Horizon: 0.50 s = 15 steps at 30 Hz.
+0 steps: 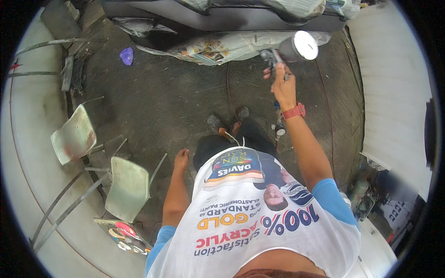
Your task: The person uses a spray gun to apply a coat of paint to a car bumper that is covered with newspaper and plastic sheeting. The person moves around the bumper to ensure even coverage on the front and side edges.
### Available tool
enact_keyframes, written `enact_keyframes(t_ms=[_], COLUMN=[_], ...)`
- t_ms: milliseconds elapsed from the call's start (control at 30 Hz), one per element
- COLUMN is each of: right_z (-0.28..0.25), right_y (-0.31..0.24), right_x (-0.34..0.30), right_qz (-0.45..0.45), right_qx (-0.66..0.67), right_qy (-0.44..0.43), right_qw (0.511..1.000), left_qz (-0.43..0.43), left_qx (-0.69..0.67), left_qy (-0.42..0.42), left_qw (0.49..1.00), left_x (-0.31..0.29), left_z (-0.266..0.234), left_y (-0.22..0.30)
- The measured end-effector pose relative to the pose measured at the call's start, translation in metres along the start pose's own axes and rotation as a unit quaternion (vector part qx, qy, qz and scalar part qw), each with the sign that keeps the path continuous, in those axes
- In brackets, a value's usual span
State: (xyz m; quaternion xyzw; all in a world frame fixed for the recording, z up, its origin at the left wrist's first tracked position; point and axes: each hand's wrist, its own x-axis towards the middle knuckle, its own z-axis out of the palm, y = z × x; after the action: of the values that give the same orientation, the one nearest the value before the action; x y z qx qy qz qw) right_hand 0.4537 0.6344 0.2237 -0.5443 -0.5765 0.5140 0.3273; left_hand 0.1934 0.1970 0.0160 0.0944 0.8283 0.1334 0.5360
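My right hand [283,83], with a red watch on its wrist, is closed round the handle of a spray gun [271,56]. The gun carries a grey cup with a round white lid [306,45]. It is held out near the right end of a dark grey car bumper [194,22]. Newspaper and plastic masking sheet [222,48] hang below the bumper. Below my right wrist is a small round gauge [280,130] on a fitting. At my left side hangs my left hand [181,159], away from any object; its fingers are mostly hidden.
Two worn pale chairs [126,187] stand at the left beside bent metal bars [69,208]. A purple crumpled bag [126,56] lies on the dark floor. A thin hose [328,97] crosses the floor at right. White sheeting [394,88] hangs along the right side.
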Motion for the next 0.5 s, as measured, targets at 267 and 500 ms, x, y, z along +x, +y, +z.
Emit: enact_keyframes(t_ms=[267,500], right_z=[0.025,0.055], right_y=[-0.049,-0.072], right_x=[0.017,0.018], right_qz=[-0.008,0.000], right_qx=[0.034,0.007], right_qy=[-0.088,-0.017], right_qw=[0.996,1.000], left_qz=[0.061,0.021], left_qx=[-0.031,0.019], left_qy=[0.056,0.036], left_qw=[0.996,0.999], left_x=[-0.018,0.010], left_z=[0.002,-0.034], left_y=[0.064,0.040])
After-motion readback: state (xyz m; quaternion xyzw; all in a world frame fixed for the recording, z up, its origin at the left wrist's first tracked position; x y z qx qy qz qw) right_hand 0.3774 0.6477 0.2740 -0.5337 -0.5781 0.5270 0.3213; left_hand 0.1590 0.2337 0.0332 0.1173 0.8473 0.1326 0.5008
